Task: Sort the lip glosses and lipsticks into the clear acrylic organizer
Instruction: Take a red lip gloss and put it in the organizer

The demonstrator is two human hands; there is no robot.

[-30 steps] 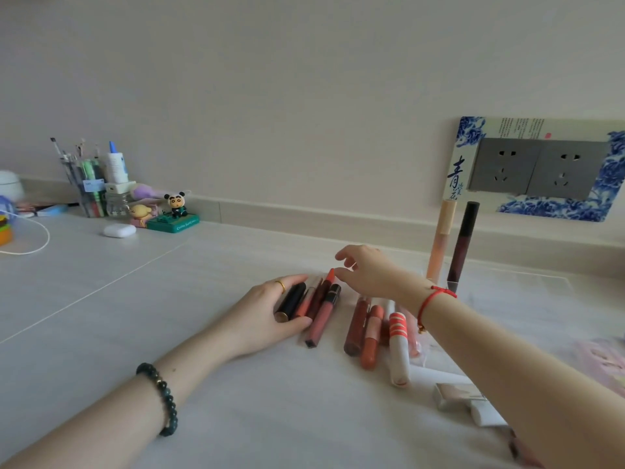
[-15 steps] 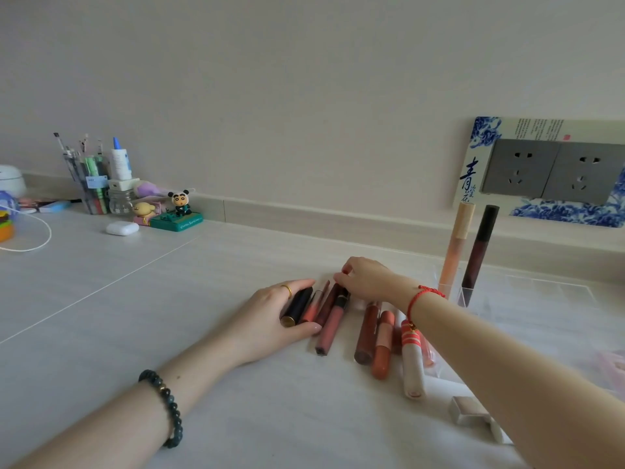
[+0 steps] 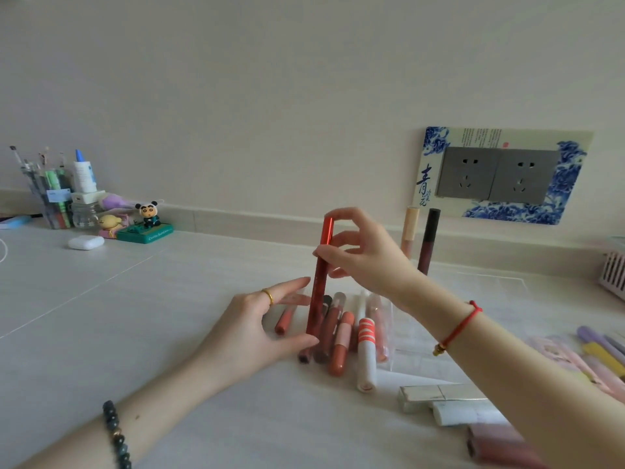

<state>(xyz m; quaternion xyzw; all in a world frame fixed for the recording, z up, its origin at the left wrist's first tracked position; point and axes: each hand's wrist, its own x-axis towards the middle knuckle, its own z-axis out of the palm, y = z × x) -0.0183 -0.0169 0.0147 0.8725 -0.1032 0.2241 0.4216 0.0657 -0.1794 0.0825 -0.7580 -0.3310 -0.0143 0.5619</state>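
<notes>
My right hand (image 3: 367,260) pinches a long red lip gloss tube (image 3: 319,282) and holds it nearly upright above the pile. My left hand (image 3: 257,328) lies beside the tube with relaxed, spread fingers, its thumb close to the tube's lower end. Several glosses lie on the table, among them an orange-pink one (image 3: 339,350), a white one with red stripes (image 3: 367,357) and a small coral one (image 3: 284,321). The clear acrylic organizer (image 3: 490,277) stands behind my right hand. Two glosses stand upright in it: a beige-capped one (image 3: 410,228) and a dark one (image 3: 429,236).
A silver lipstick (image 3: 436,396), a white one (image 3: 468,412) and a pink one (image 3: 500,445) lie at the lower right. Pastel pens (image 3: 598,353) and a pink basket (image 3: 614,270) sit at the right edge. A pen holder (image 3: 55,201), panda figurine (image 3: 148,213) and white case (image 3: 86,242) are far left.
My right hand has picked the red tube out of the pile and raised it upright. My left hand has opened and shifted slightly off the black lipstick.
</notes>
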